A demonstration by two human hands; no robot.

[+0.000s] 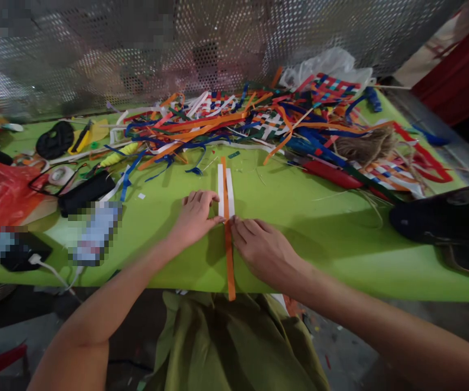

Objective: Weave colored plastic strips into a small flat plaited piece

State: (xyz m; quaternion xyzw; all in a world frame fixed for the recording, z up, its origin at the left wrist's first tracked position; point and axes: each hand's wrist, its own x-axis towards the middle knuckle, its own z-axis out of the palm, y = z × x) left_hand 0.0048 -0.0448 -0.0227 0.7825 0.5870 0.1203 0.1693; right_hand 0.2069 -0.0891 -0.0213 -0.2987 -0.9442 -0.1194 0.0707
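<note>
Ribbon of flat, plastic-looking orange material (230,255) lengthwise along two flat white strips (220,187), mid green counter (283,201). Left hand (195,216) curled at left white edge, right hand (261,244) at near white ends; grasping or merely pressing, cannot tell. Probably light, bendy, slippery; best pinched there.
</note>
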